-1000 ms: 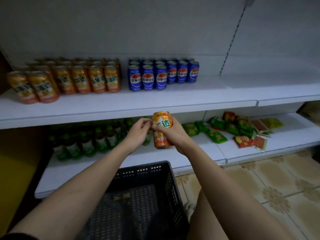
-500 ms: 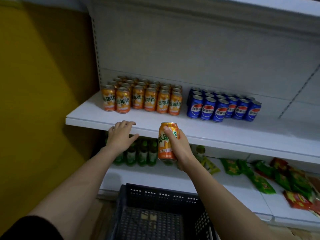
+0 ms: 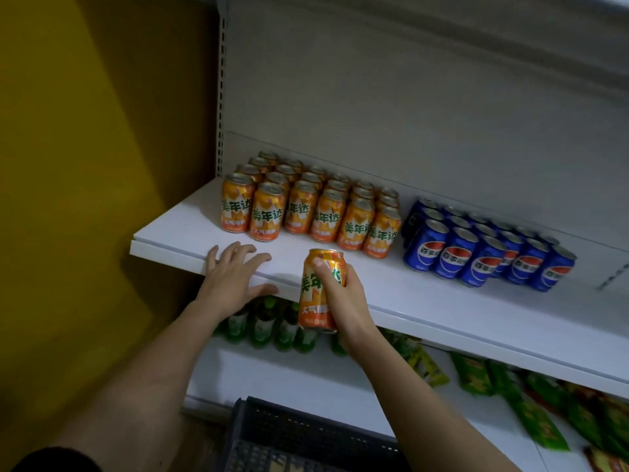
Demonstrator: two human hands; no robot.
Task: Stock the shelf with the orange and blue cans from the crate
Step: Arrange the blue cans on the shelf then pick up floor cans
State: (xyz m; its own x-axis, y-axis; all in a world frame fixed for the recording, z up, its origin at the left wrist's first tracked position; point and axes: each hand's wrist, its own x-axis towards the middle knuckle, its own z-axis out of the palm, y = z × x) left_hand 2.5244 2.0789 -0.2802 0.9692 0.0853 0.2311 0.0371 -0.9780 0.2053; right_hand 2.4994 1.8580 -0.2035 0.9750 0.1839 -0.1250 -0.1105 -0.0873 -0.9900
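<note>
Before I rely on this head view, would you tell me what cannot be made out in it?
- Crate: cut off by the bottom edge; whether cans remain inside cannot be told.
- Held orange can: its right side is hidden by the right hand.
- Green bottles: tops hidden behind the shelf edge and the left hand.
- Back rows of blue cans: hidden by the front row, count unclear.

The orange cans (image 3: 308, 212) on the shelf carry green characters 美年达. The blue cans (image 3: 483, 250) read 百事可乐 on their round emblem. The held orange can (image 3: 316, 294) shows what looks like "330" near its base.
</note>
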